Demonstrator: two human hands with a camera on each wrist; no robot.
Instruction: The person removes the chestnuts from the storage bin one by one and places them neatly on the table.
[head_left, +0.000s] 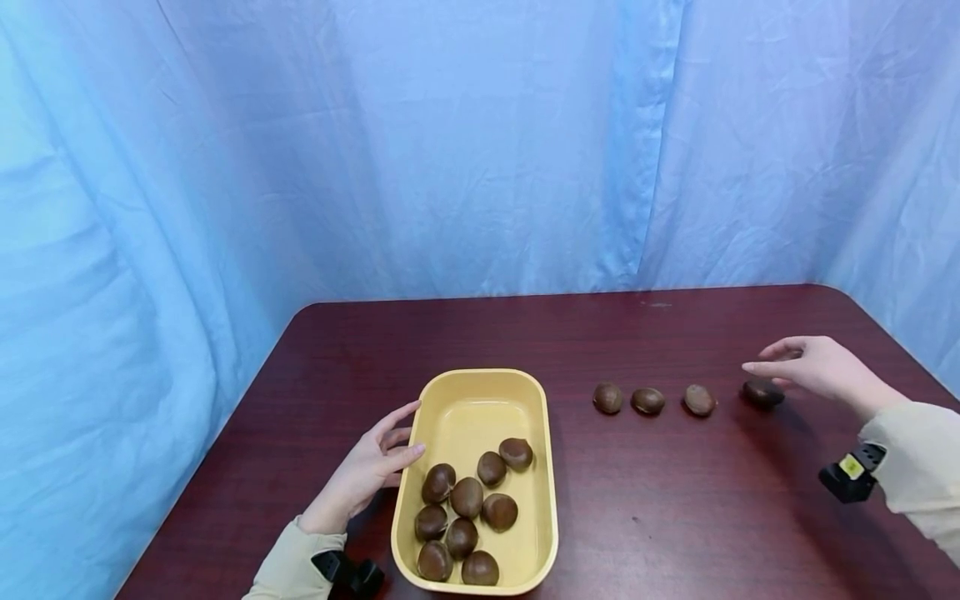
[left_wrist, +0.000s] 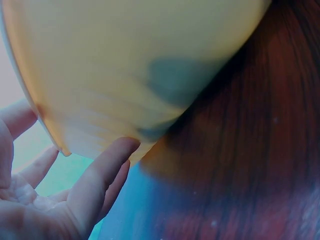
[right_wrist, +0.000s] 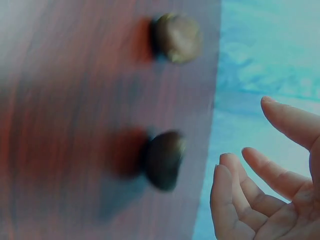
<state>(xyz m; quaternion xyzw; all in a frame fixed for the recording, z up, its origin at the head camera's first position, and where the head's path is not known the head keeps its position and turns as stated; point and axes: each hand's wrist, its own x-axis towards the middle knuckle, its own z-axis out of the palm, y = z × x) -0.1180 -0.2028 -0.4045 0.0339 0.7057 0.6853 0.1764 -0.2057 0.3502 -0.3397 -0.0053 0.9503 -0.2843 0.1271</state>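
A yellow rectangular tray [head_left: 551, 500] stands on the table, with several brown chestnuts [head_left: 467, 497] in its near part. My left hand [head_left: 367, 471] holds its left side, the thumb over the rim and the other fingers along the outer wall. In the left wrist view, fingertips of the left hand [left_wrist: 75, 195] meet the wall of the tray [left_wrist: 100, 60]. To the right, several chestnuts lie in a row. Over the rightmost chestnut [head_left: 763, 393] hovers my right hand [head_left: 821, 367], fingers spread and loosely bent. In the right wrist view, the hand [right_wrist: 270, 200] is apart from that chestnut [right_wrist: 165, 160].
The other chestnuts of the row [head_left: 648, 401] lie spaced apart between the tray and the right hand. Beneath everything is a dark red wooden table [head_left: 660, 517]. Blue cloth curtains [head_left: 480, 150] hang behind the table and along both sides.
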